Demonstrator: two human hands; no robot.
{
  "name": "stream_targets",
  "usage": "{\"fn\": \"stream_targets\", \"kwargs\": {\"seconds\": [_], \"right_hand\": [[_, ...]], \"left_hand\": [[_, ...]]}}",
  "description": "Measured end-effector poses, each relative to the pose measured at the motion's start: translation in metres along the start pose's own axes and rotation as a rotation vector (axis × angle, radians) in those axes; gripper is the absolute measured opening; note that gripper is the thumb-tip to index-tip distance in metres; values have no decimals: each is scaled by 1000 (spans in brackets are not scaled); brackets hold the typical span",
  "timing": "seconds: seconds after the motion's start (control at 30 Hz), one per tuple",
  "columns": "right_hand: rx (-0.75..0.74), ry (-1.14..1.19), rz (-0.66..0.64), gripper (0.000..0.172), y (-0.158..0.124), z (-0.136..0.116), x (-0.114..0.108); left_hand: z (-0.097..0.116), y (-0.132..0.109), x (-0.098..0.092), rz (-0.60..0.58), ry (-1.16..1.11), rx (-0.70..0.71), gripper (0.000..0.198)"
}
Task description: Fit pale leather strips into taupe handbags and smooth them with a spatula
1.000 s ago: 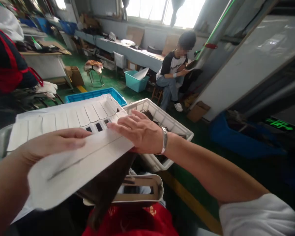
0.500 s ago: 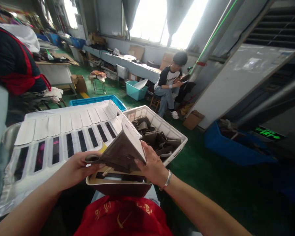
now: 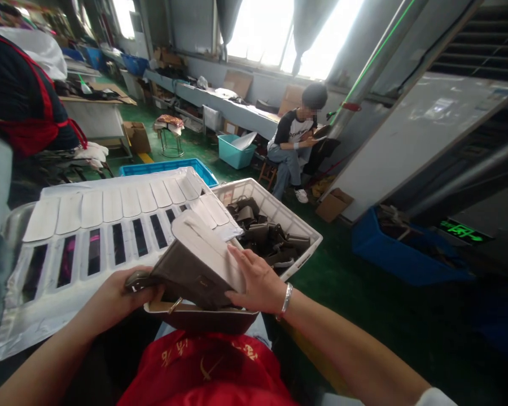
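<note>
A taupe leather handbag (image 3: 190, 276) with a pale panel on its upper side is tilted in front of me, between both hands. My left hand (image 3: 129, 293) grips its left end, thumb and fingers closed around a rolled part there. My right hand (image 3: 258, 282) is closed on the right end, fingers on the pale panel and thumb on the taupe face. Beneath it, close to my lap, lies a dark brown box-like piece (image 3: 203, 322) with a tan inner edge. A small gold-coloured metal part (image 3: 175, 305) hangs near my left hand.
To the left, a white-covered board (image 3: 68, 282) carries rows of pale flaps and dark strips. A white crate (image 3: 309, 248) beyond my right hand holds several taupe bag pieces. A blue bin (image 3: 398, 265) stands right. A seated person (image 3: 292, 141) is farther back; another is at left.
The handbag has tipped and shifted left, so more of its pale panel shows. Both hands have moved slightly left with it, and my left hand is lower.
</note>
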State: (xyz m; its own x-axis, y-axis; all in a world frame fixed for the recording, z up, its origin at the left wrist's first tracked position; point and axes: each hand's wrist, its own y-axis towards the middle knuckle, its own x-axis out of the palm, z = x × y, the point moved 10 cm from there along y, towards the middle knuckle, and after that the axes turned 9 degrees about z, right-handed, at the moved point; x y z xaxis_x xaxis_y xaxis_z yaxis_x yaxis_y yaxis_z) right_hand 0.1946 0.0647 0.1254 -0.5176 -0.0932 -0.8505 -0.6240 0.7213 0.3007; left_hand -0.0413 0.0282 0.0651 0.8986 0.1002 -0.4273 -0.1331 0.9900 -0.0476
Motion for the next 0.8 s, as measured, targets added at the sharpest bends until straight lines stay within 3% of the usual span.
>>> {"fn": "stream_targets", "kwargs": {"seconds": [0.2, 0.37, 0.47, 0.57, 0.67, 0.8], "right_hand": [[-92, -92, 88, 87, 2, 1, -3], [-65, -136, 53, 87, -4, 8, 5], [-102, -249, 28, 86, -10, 7, 12], [-224, -341, 3, 86, -14, -5, 21], [-308, -409, -35, 85, -13, -14, 31], [-391, -469, -107, 85, -13, -19, 44]], "left_hand": [[7, 9, 1, 6, -9, 95, 19], [1, 8, 18, -61, 1, 55, 19], [-1, 5, 26, -110, 89, 100, 29], [-9, 4, 5, 14, 165, 90, 45], [-26, 0, -17, 154, 125, 15, 49], [-58, -10, -15, 254, 47, -120, 50]]}}
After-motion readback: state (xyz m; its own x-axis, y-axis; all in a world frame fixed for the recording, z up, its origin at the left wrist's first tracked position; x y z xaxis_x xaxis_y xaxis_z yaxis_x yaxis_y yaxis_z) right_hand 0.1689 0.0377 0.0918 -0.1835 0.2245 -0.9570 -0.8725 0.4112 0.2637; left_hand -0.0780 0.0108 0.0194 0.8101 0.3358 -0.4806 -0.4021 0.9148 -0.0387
